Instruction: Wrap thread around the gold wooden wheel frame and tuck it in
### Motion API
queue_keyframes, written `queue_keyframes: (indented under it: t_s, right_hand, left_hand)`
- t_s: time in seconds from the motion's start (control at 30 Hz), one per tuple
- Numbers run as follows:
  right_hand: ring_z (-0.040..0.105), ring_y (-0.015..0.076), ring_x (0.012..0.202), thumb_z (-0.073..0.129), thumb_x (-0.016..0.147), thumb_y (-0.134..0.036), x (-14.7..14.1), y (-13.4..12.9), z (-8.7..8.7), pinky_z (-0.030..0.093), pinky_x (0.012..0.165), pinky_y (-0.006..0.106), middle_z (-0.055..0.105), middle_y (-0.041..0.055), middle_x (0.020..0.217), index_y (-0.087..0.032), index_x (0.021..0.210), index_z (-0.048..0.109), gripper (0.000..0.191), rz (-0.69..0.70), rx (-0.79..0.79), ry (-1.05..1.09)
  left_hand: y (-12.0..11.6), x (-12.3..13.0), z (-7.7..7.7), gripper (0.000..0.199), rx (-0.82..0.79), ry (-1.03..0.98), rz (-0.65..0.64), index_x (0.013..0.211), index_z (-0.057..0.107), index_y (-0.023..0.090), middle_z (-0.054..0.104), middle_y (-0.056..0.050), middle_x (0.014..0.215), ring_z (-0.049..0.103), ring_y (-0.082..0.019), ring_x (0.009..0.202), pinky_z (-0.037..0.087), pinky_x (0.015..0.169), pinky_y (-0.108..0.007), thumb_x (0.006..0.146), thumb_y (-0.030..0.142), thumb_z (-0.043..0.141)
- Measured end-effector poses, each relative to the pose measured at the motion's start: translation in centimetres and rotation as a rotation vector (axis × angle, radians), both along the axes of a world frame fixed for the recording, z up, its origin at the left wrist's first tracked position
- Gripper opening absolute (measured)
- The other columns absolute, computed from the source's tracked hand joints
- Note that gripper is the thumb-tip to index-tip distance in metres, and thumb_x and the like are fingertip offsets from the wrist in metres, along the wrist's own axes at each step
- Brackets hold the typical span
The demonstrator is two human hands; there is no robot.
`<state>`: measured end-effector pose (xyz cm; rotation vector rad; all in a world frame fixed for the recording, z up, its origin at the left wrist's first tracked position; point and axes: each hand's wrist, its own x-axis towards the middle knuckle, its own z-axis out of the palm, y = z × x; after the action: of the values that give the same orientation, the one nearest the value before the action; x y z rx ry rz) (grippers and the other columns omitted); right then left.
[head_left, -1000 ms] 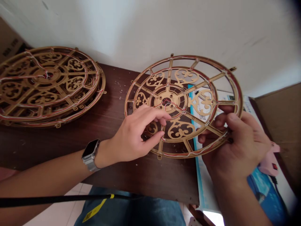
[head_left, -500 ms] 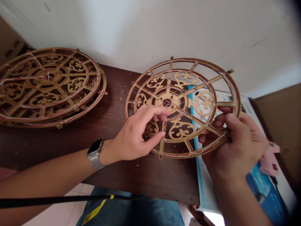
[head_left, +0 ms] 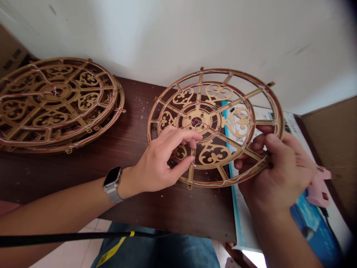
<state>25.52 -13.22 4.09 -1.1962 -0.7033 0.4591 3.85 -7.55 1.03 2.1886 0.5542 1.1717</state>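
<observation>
A round gold openwork frame point(head_left: 199, 119) with scrollwork panels and red and white wires along its rings is held up at a slight tilt above the table's edge. My right hand point(head_left: 279, 173) grips its lower right rim, with the fingers behind it and the thumb in front. My left hand point(head_left: 161, 160) reaches onto the frame's inner ring, with the thumb and fingers apart on either side of a spoke. A smartwatch point(head_left: 112, 182) sits on my left wrist. Further left, a stack of similar wired frames point(head_left: 57, 100) lies on the table.
The dark wooden table point(head_left: 167, 208) has small white specks on it and ends near my lap. A printed blue and white sheet point(head_left: 240, 219) lies to the right, with a pink glue gun point(head_left: 318, 191) on it. A black strap point(head_left: 64, 237) crosses below.
The held frame has turned slightly, and its right edge has shifted left with my right hand. My left wrist has moved a little to the right.
</observation>
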Motion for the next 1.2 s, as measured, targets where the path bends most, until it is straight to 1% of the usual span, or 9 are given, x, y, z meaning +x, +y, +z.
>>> queue_keyframes:
  t_s: [0.1,0.23,0.43,0.6,0.73,0.87,0.93,1.07,1.2]
  right_hand:
    - [0.051,0.0135,0.032,0.081,0.076,-0.028,0.0,0.0,0.0,0.040,0.022,0.028,0.060,-0.0063,0.061,-0.018,0.088,0.082,0.016,0.000,-0.015,0.013]
    - [0.049,0.0131,0.032,0.081,0.074,-0.027,-0.1,0.0,-0.1,0.038,0.022,0.027,0.059,-0.0065,0.061,-0.019,0.084,0.079,0.013,-0.002,-0.010,0.024]
    - [0.049,0.0132,0.032,0.081,0.075,-0.027,-0.4,-0.1,0.0,0.038,0.023,0.028,0.059,-0.0067,0.061,-0.019,0.083,0.078,0.011,-0.016,-0.013,0.007]
    - [0.050,0.0124,0.033,0.082,0.075,-0.027,-0.4,0.0,0.1,0.039,0.024,0.026,0.059,-0.0060,0.061,-0.019,0.080,0.078,0.010,-0.012,0.004,0.009]
    - [0.052,0.0127,0.034,0.081,0.077,-0.027,-0.3,0.0,-0.1,0.041,0.024,0.027,0.060,-0.0055,0.063,-0.018,0.086,0.081,0.012,-0.027,0.006,-0.008]
    - [0.052,0.0132,0.033,0.080,0.079,-0.026,-0.4,-0.1,-0.1,0.041,0.023,0.028,0.062,-0.0054,0.062,-0.019,0.085,0.081,0.009,-0.022,0.023,-0.017]
    - [0.052,0.0137,0.033,0.079,0.079,-0.025,-0.5,-0.1,0.0,0.041,0.024,0.028,0.062,-0.0056,0.062,-0.019,0.085,0.081,0.008,-0.012,0.023,-0.018]
    - [0.053,0.0137,0.033,0.078,0.079,-0.023,-0.7,-0.2,0.3,0.042,0.024,0.029,0.062,-0.0058,0.062,-0.019,0.085,0.080,0.008,-0.008,0.028,-0.015]
    - [0.053,0.0135,0.034,0.078,0.080,-0.023,-0.9,-0.4,0.5,0.043,0.025,0.029,0.061,-0.0058,0.063,-0.019,0.083,0.080,0.005,-0.009,0.042,-0.026]
  left_hand:
    - [-0.1,0.0,0.0,0.043,-0.001,0.010,-0.004,0.141,0.061,0.021,0.076,-0.005,0.114,0.069,-0.020,0.111,0.059,0.104,-0.041,0.101,0.007,0.068]
    - [-0.3,0.1,0.1,0.044,-0.012,0.037,-0.003,0.142,0.060,0.019,0.075,-0.005,0.115,0.068,-0.020,0.112,0.058,0.105,-0.040,0.101,0.005,0.067]
    - [-0.4,0.3,0.0,0.040,0.013,0.029,-0.033,0.139,0.060,0.019,0.072,-0.003,0.104,0.066,-0.019,0.106,0.057,0.102,-0.040,0.102,0.003,0.063]
    - [-0.4,0.1,-0.3,0.042,-0.069,-0.046,0.033,0.133,0.061,0.021,0.074,-0.007,0.118,0.068,-0.018,0.105,0.060,0.097,-0.036,0.095,0.007,0.074]
    - [-0.3,0.0,0.0,0.037,-0.098,-0.084,0.043,0.131,0.065,0.022,0.077,-0.006,0.116,0.070,-0.018,0.102,0.061,0.094,-0.037,0.097,0.010,0.073]
    - [-0.1,0.0,0.6,0.018,0.028,-0.036,0.120,0.114,0.073,0.019,0.077,-0.006,0.107,0.072,-0.018,0.099,0.061,0.092,-0.035,0.100,0.008,0.069]
    - [0.0,-0.1,0.7,0.012,0.097,0.003,0.148,0.107,0.076,0.017,0.078,-0.007,0.104,0.072,-0.017,0.098,0.060,0.091,-0.034,0.102,0.008,0.069]
    - [0.2,0.0,1.0,0.011,0.199,0.065,0.183,0.105,0.080,0.015,0.079,-0.007,0.101,0.072,-0.014,0.091,0.059,0.085,-0.029,0.102,0.009,0.072]
    - [0.2,0.1,1.5,0.010,0.179,0.095,0.218,0.102,0.081,0.018,0.079,-0.004,0.099,0.073,-0.014,0.088,0.060,0.081,-0.028,0.098,0.010,0.076]
